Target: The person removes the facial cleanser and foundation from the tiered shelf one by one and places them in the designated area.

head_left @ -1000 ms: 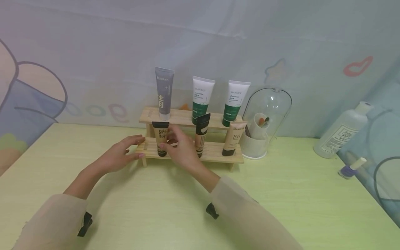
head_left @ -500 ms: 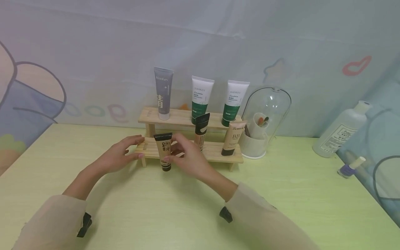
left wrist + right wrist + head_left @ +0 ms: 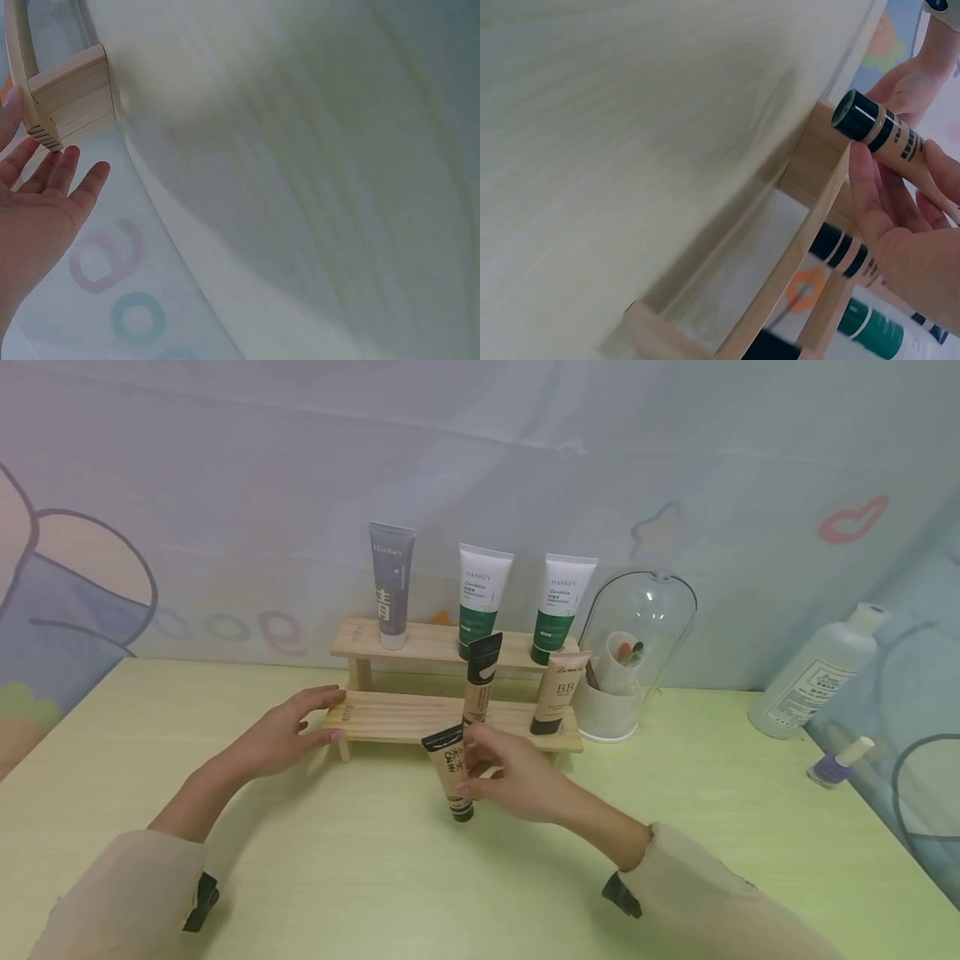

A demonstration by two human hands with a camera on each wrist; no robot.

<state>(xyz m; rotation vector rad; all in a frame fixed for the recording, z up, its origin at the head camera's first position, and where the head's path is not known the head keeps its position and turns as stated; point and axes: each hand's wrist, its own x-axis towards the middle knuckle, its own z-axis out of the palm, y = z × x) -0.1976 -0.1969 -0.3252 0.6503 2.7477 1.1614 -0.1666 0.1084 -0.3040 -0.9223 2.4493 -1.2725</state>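
Observation:
In the head view my right hand [image 3: 517, 774] pinches a small beige squeeze tube [image 3: 452, 774] with a black cap and black crimped end. This tube is tilted, cap down, in front of the two-step wooden rack [image 3: 390, 710]. From the right wrist camera, the tube's black cap [image 3: 857, 115] points away from the fingers. My left hand [image 3: 281, 735] holds the left end of the lower shelf between thumb and forefinger. In the left wrist view its other fingers [image 3: 90, 184] extend below the shelf end. A black-and-beige tube [image 3: 480, 681] and a BB cream tube [image 3: 558, 693] stand on the lower shelf.
On the upper shelf stand a grey tube [image 3: 392, 581] and two white-and-green tubes [image 3: 477, 602]. Right of the rack, a clear dome [image 3: 660, 610] covers a white holder with brushes. Farther right are a white bottle [image 3: 817, 672] and a purple nail polish bottle [image 3: 836, 766].
My right hand has lifted the beige tube off the left of the lower shelf and carried it right and toward me, tilting it. My left hand has stayed at the rack's end.

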